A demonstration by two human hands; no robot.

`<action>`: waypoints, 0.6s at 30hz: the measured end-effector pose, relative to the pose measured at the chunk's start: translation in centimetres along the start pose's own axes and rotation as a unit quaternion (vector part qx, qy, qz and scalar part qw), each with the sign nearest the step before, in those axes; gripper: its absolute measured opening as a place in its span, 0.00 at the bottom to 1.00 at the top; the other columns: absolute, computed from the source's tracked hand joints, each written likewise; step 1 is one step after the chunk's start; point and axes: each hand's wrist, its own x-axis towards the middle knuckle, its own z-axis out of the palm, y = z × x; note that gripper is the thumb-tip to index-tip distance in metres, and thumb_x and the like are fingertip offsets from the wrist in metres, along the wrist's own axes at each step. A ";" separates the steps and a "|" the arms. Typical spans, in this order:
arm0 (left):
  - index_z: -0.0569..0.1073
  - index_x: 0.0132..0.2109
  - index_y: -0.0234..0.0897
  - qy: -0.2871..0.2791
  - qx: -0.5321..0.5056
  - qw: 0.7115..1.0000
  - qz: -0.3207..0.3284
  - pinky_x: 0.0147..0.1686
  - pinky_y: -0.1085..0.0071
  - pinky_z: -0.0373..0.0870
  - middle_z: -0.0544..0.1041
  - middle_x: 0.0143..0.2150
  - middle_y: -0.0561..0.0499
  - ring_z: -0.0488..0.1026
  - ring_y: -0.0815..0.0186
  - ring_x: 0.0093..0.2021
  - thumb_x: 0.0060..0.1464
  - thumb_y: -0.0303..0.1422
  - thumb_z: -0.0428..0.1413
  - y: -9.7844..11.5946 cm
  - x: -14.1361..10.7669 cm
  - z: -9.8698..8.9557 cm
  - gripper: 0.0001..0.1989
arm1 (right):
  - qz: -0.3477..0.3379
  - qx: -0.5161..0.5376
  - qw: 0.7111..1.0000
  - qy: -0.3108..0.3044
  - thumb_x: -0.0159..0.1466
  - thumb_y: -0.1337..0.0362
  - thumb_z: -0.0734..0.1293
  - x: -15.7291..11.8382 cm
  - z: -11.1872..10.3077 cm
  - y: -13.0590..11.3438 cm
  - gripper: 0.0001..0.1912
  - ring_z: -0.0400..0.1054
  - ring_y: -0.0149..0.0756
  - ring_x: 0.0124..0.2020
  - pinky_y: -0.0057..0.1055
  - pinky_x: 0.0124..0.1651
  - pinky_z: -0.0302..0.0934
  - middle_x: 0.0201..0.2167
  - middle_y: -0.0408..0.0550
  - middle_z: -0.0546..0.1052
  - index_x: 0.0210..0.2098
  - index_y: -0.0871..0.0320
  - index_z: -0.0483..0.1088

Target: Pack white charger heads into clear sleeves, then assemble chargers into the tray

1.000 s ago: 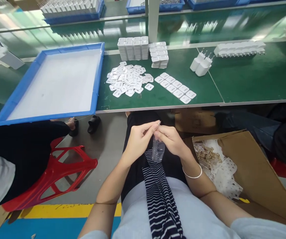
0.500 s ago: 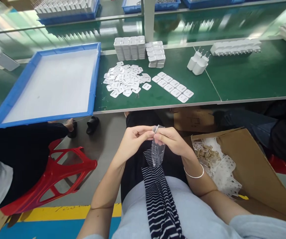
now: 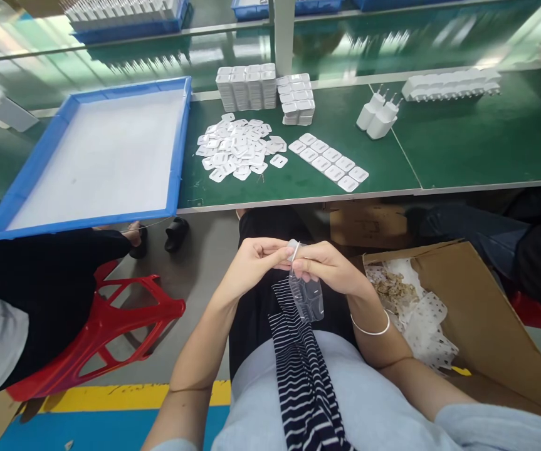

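In front of my lap I hold a clear plastic strip (image 3: 308, 299) with both hands. It hangs below my fingers, and squarish outlines show in it. My left hand (image 3: 261, 260) is closed, thumb and fingers pinching the strip's upper end at a thin white edge. Beside it my right hand (image 3: 324, 266) is also closed on the strip, fingertips nearly touching the left ones. What lies between the fingertips is partly hidden. On the green bench (image 3: 232, 199) beyond lie a heap of small white rounded plates (image 3: 237, 147) and a sheet of joined white plates (image 3: 329, 163).
Stacks of white plate sheets (image 3: 246, 88) stand behind the heap. A blue-rimmed tray (image 3: 178, 150) overhangs the bench edge at left. White plug adapters (image 3: 378, 116) stand at right. An open cardboard box (image 3: 477, 313) with plastic scraps is by my right arm; a red stool (image 3: 133, 319) is left.
The lower end of the clear strip has swung to the right and shows more of its width. Both hands keep their pinch and have hardly moved.
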 end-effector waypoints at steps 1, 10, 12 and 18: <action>0.81 0.44 0.32 -0.010 -0.010 1.000 0.000 0.41 0.64 0.80 0.83 0.36 0.43 0.82 0.57 0.37 0.55 0.39 0.62 0.0 -0.1 0.0 0.15 | 0.004 -0.005 1.000 0.003 0.68 0.61 0.63 0.0 0.0 -0.1 0.17 0.60 0.24 0.19 0.23 0.24 0.56 0.19 0.40 0.69 0.25 0.61 0.70; 0.81 0.46 0.33 0.054 0.059 0.996 0.048 0.42 0.68 0.79 0.84 0.37 0.45 0.82 0.61 0.37 0.55 0.36 0.62 -0.2 -0.9 0.5 0.13 | 0.049 -0.005 0.999 -0.016 0.70 0.56 0.62 -0.5 0.2 -0.6 0.17 0.61 0.25 0.21 0.23 0.26 0.56 0.20 0.40 0.69 0.29 0.60 0.68; 0.81 0.47 0.35 0.093 0.110 0.987 0.075 0.42 0.69 0.80 0.84 0.37 0.46 0.82 0.61 0.37 0.56 0.34 0.61 -0.3 -1.3 1.2 0.13 | 0.044 0.034 0.998 0.005 0.70 0.51 0.59 -0.4 0.4 -0.3 0.21 0.59 0.25 0.19 0.24 0.24 0.55 0.18 0.40 0.69 0.28 0.60 0.69; 0.81 0.48 0.37 0.132 0.120 0.977 0.114 0.44 0.67 0.80 0.84 0.40 0.47 0.82 0.61 0.37 0.56 0.34 0.61 -0.1 -2.0 2.9 0.14 | 0.047 0.066 0.984 0.159 0.69 0.49 0.59 0.0 1.6 -0.1 0.32 0.55 0.24 0.12 0.25 0.19 0.53 0.10 0.41 0.65 0.13 0.59 0.65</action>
